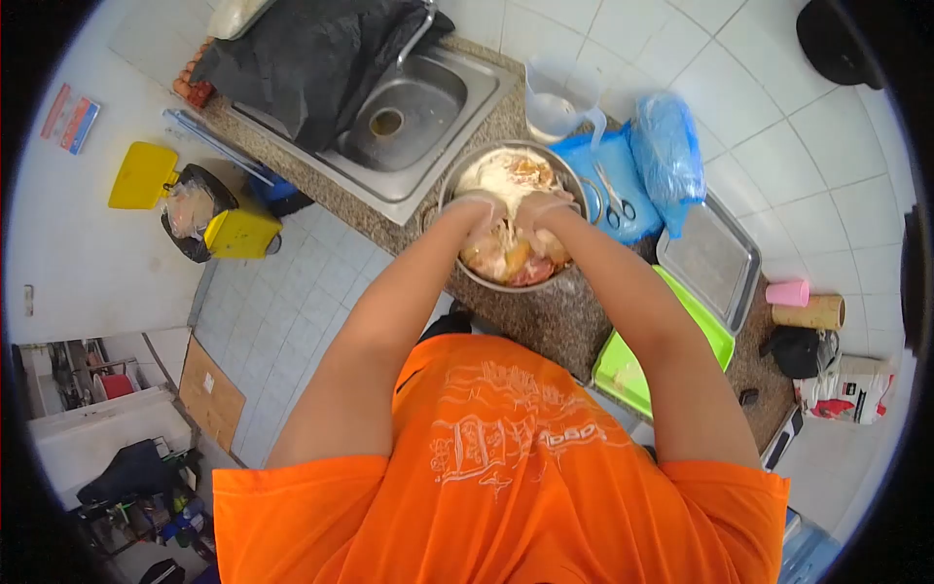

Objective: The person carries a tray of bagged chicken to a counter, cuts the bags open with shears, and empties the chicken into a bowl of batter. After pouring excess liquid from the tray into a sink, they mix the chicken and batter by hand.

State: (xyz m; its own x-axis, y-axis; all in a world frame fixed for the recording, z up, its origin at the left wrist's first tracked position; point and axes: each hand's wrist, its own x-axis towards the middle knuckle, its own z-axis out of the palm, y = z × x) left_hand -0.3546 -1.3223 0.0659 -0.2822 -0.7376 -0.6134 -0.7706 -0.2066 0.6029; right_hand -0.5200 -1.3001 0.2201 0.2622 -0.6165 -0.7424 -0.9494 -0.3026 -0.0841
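A large metal pot [566, 274] stands on the counter, holding raw meat pieces [533, 269] that look like chicken, with a pale creamy mixture [496, 173] and a brownish patch of seasoning at the far side. Both my hands seem to be in thin clear gloves. My left hand [479, 211] is down in the pot on the left, touching the meat and the cream. Close beside it, my right hand [541, 208] reaches into the same mixture. The fingers of both hands are sunk in the food, so their grip is hidden.
Right of the pot lie scissors [615, 202] on a blue plastic bag [593, 165], near a clear measuring jug [562, 102]. A bright green tray [623, 375] and metal tray [715, 258] sit farther right. Left are a sink [409, 117] and a yellow bin [243, 234].
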